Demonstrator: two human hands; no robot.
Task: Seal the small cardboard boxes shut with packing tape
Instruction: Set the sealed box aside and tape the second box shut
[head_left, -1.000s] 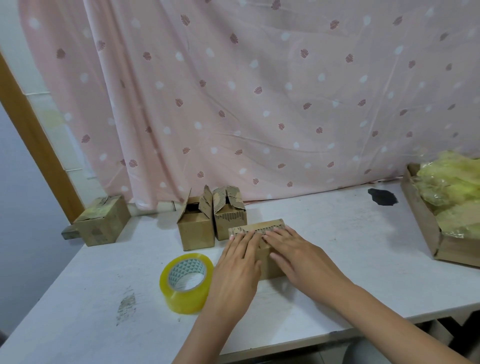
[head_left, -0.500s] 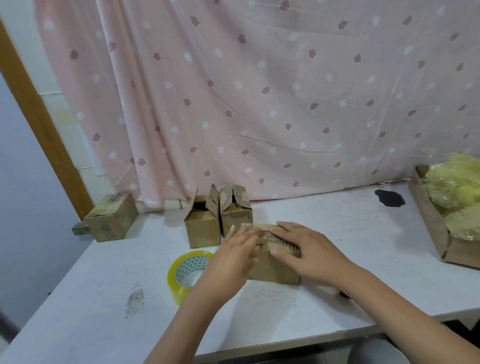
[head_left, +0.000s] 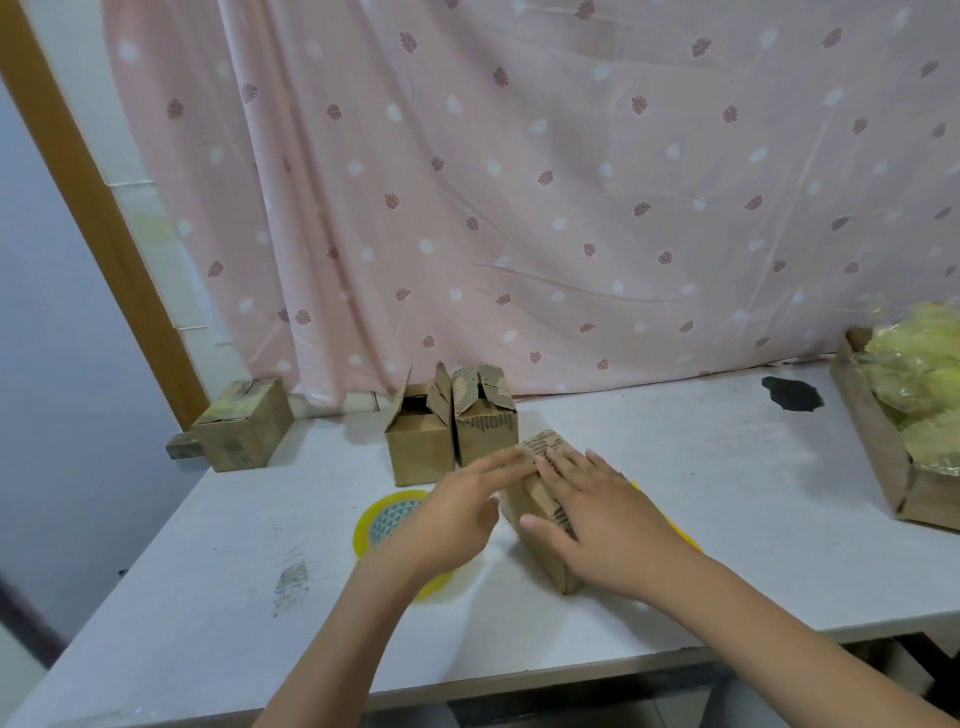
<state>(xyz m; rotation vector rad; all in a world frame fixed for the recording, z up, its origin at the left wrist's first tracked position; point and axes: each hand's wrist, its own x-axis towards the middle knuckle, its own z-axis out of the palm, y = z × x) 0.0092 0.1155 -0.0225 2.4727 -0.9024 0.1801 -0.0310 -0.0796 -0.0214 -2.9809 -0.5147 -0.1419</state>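
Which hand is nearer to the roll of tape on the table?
Left. The left hand hovers right above the roll of tape, partly covering it. The right hand lies on the small box, farther right of the roll.

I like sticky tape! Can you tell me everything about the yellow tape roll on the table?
The tape roll is a see-through yellow ring with a pale core whose inside shows a teal and white triangle pattern. It lies flat on the white table, in front of the two open boxes. The left hand and its forearm reach over it and hide its right part. Whether the arm touches it cannot be told.
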